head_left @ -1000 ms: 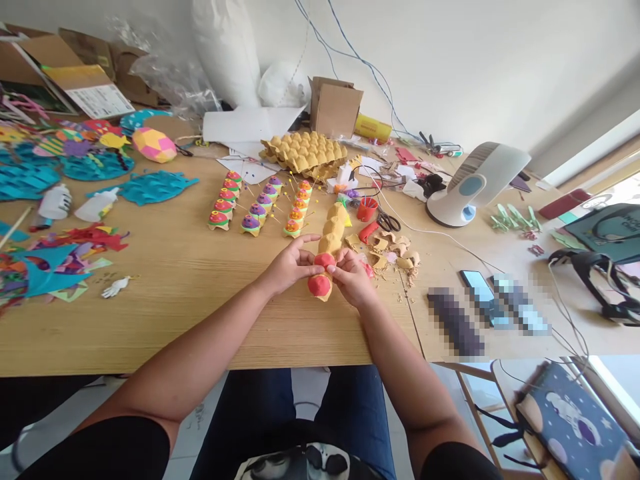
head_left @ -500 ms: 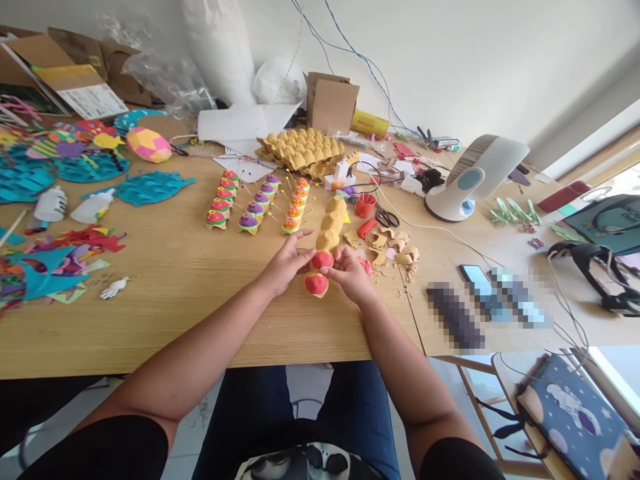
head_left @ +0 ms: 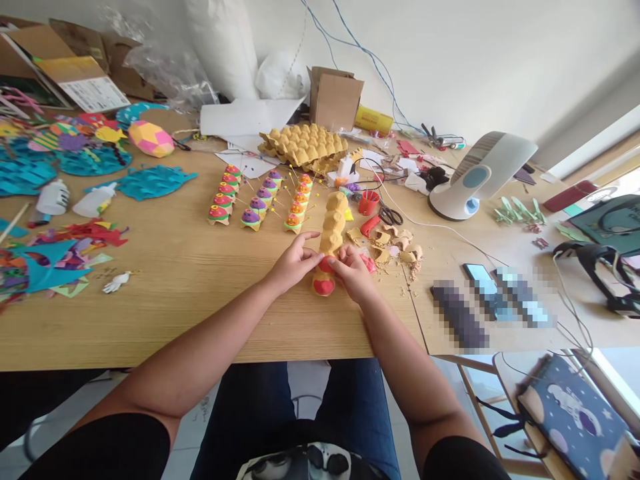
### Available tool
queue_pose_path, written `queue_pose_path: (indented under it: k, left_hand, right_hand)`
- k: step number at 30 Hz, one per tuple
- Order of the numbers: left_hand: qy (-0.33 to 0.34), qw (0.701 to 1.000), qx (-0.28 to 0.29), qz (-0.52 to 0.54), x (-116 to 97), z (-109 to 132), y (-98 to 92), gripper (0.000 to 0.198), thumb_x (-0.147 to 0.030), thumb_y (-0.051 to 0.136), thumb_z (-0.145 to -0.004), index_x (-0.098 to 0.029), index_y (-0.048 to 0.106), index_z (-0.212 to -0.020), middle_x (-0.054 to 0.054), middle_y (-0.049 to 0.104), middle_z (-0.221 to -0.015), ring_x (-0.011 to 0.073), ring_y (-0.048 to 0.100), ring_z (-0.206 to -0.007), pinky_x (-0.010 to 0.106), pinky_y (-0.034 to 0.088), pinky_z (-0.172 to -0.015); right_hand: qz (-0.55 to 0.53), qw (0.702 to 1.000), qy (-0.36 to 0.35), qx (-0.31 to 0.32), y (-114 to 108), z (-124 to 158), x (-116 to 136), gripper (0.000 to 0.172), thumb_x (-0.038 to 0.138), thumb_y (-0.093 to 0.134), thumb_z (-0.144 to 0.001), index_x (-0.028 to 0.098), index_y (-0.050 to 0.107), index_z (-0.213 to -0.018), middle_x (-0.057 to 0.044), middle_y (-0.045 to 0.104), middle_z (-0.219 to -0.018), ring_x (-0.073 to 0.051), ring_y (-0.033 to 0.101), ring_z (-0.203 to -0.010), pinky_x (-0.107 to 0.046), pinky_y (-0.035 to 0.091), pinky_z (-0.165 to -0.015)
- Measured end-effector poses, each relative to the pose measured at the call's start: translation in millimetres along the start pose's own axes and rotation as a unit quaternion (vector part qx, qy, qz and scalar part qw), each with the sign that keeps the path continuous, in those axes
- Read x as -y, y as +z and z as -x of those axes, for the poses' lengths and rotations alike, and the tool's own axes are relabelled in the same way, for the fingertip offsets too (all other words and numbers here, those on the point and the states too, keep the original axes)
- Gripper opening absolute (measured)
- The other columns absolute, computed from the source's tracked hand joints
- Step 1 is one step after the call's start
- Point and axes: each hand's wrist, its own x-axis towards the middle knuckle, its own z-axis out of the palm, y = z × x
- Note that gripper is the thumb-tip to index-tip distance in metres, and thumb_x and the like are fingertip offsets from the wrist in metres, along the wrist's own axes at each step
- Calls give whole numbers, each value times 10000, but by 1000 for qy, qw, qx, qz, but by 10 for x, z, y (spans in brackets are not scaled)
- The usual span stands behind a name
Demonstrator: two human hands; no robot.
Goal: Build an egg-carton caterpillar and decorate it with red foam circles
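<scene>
You have both hands on a strip cut from a moulded egg carton (head_left: 334, 227), held in front of your body at the near part of the wooden table (head_left: 220, 327). It runs lengthwise away from you, its bare tan cups at the far end and 2 red-covered cups (head_left: 324, 287) at the near end, which puts the coloured end within easy reach of your thumbs. Whether its underside rests on the wood or is lifted a little, the view doesn't show.

Your right hand (head_left: 356, 273) is clamped on the strip, thumb over the farther red cup and curled fingers along the right side, likely so the thumb can press while the fingers brace. Your left hand (head_left: 295, 263) meets that same cup from the left with its thumb tip, and the index finger stands apart. Its lower fingers are hidden, so you can't be sure they close beneath; the contact looks like a counter-hold that would stop the strip sliding.

A red lump (head_left: 369, 264) lies just beside your right hand, a handy spot for that side. Carton scraps (head_left: 384, 253) lie beyond it, near the black-handled scissors (head_left: 391, 215) and a red cup (head_left: 369, 203). Past your left hand, 3 decorated strips stand roughly side by side: red-topped (head_left: 224, 199), purple-topped (head_left: 262, 200) and orange-topped (head_left: 299, 204). They sit far enough off that your forearms don't brush their pins.
</scene>
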Motion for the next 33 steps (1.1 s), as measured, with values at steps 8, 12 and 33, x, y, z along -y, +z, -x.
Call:
queue_pose_path:
  k: [8, 12, 33]
  left_hand:
    - [41, 995, -58, -75, 62, -39, -125, 552, -416, 734, -869, -228, 576, -1364, -17, 670, -665, 192, 633, -607, 296, 474, -643]
    - [58, 985, -75, -146, 101, -61, -166, 377, -410, 728, -871, -251, 621, -1196, -28, 659, -644, 195, 634, -616, 292, 429, -641]
    - [133, 953, -94, -255, 117, -68, -125, 262, -452, 691, -878, -198, 755, -884, 44, 763, -847, 183, 674, -777, 296, 501, -747]
  right_hand:
    - [144, 989, 21, -28, -26, 12, -40, 450, 509, 787, -758, 253, 423, -827, 80, 455, -681, -99, 382, -565, -248, 284, -513]
    - [330, 942, -33, -58, -44, 33, -30, 418, 460, 771, -763, 248, 413, -737, 74, 425, -631, -117, 366, -579, -276, 274, -552]
    - [671, 702, 4, -239, -293, 31, 123, 422, 378, 605, -924, 210, 602, -1311, -186, 621, -1330, -383, 501, -1277, -527, 420, -1009]
